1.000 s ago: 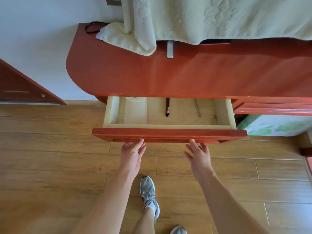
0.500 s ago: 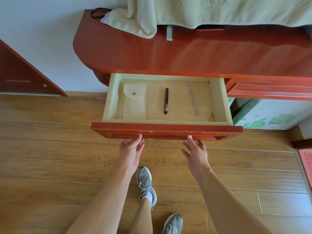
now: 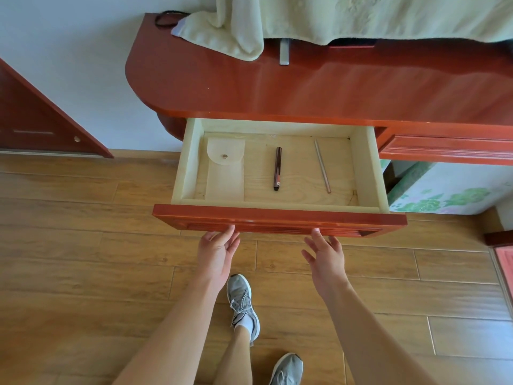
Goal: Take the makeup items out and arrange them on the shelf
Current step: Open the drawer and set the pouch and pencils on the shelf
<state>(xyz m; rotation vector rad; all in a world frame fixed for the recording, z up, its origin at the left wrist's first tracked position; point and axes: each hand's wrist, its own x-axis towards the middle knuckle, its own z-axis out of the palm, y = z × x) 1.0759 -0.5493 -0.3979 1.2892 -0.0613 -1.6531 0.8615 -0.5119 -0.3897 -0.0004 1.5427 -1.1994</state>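
Note:
The pale wooden drawer (image 3: 370,168) of a red-brown dressing table stands pulled far out. Inside lie a translucent snap pouch (image 3: 225,170) at the left, a dark brown makeup pen (image 3: 277,168) in the middle and a thin pinkish pencil (image 3: 322,166) to the right. My left hand (image 3: 218,252) and my right hand (image 3: 324,257) reach up under the drawer's red front panel (image 3: 277,216), palms up, fingers relaxed, fingertips at its lower edge. Neither hand holds anything.
The glossy red table top (image 3: 305,87) runs behind the drawer, with a pale green towel (image 3: 305,20) draped over its back and a black cord (image 3: 163,19) at the far left. A shut drawer (image 3: 449,150) sits to the right, a floral box (image 3: 444,190) under it.
The drawer has slid farther out, from half hidden under the table top to showing all three items. Both hands came toward me with its front panel.

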